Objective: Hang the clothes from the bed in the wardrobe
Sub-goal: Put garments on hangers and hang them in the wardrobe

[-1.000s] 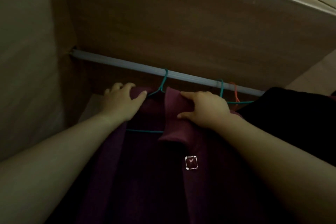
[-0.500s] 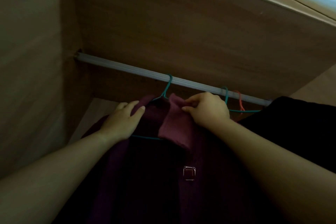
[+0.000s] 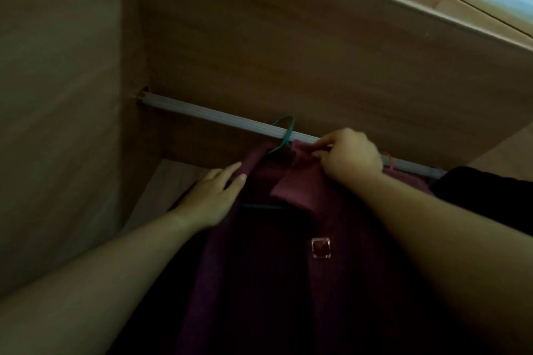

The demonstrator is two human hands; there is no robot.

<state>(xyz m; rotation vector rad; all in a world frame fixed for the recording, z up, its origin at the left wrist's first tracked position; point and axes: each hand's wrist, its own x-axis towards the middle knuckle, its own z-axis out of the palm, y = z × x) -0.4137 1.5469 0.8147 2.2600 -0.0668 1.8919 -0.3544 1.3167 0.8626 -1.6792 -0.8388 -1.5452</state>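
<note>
Maroon garment [image 3: 288, 282] on teal hanger [image 3: 285, 135], hooked on the wardrobe [image 3: 288, 52] rail [image 3: 207, 112].

Garment hangs front-on below the rail, near the middle of its visible run; the hanger's hook is over the rail and its bottom bar shows at the open neck. Right hand [image 3: 350, 157] is at the top of the collar [image 3: 297, 181], just right of the hook, fingers [image 3: 326, 143] curled and pinching the collar fabric. Left hand lies flat on the garment's left shoulder [image 3: 212, 196], fingers straight and slightly spread, gripping nothing. Square clear button [image 3: 320, 248] on the front, below the collar. Red hanger [image 3: 388, 157] hook on the rail just past the right hand, then a black garment [image 3: 490, 193] touching the maroon one on the right. Dim light, fine detail lost.
</note>
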